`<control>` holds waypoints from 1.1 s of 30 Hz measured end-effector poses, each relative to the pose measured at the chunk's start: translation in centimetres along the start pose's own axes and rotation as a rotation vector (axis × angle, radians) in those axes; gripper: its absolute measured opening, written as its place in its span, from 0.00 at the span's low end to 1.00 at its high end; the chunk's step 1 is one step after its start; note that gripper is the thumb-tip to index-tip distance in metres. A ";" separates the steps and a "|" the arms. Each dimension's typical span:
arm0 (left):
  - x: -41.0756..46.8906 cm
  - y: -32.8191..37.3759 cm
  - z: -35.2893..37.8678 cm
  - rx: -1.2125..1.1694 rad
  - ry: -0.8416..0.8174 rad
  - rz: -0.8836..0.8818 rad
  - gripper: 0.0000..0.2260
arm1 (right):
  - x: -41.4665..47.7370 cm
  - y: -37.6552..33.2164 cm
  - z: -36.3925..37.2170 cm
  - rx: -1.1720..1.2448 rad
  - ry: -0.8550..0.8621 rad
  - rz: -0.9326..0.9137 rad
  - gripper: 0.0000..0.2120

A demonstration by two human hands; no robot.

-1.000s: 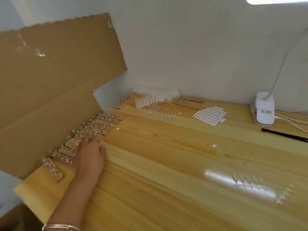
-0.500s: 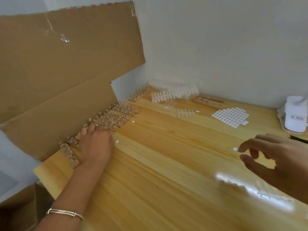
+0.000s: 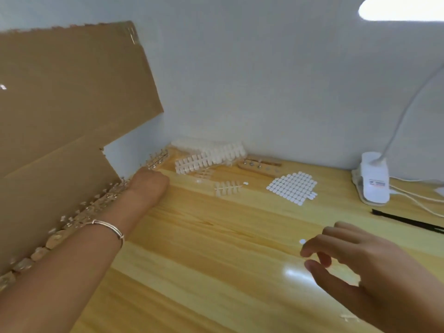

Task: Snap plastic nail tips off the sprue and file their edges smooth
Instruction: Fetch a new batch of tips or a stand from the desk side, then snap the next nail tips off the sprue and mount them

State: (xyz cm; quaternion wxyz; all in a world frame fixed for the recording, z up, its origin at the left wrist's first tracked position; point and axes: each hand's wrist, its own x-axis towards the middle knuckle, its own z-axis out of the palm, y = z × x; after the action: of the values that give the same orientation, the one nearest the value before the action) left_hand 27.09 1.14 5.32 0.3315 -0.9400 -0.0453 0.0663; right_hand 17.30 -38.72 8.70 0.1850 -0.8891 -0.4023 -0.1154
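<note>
Hands work apart: left hand reaches the holder strips at ten o'clock, grip hidden; right hand hovers loose-fingered and empty at four o'clock, seemingly ready to assist.

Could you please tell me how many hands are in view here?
2. The left hand is at the metal-pinned wooden strips beside the brown cardboard sheet; the right hand hovers near a small white oval sticker. None looks hidden.

Fingertips of left hand hidden under its knuckles; right hand cropped at bottom-right edge; lamp head cropped at top.
</note>
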 end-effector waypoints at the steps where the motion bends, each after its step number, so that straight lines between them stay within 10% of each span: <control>1: 0.3 -0.1 -0.2 0.038 0.013 0.012 0.12 | -0.7 0.5 -0.2 -0.007 0.016 0.016 0.09; 9: -0.2 1.5 -2.5 0.065 0.316 0.205 0.18 | -6.2 3.0 -2.5 -0.020 0.078 0.218 0.12; 20: -19.3 22.6 -17.8 -0.278 0.428 1.172 0.08 | -14.5 5.1 -6.2 -0.027 0.146 0.478 0.03; 33: -21.4 26.8 -17.4 -0.726 0.613 0.904 0.16 | -10.7 6.8 -1.5 0.342 -0.100 0.514 0.06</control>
State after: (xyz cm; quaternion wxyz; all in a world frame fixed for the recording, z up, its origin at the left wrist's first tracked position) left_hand 9.80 -33.20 3.90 -0.0695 -0.8949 0.4312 -0.0914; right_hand 15.44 -50.68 4.70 0.3351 -0.9222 -0.1867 0.0484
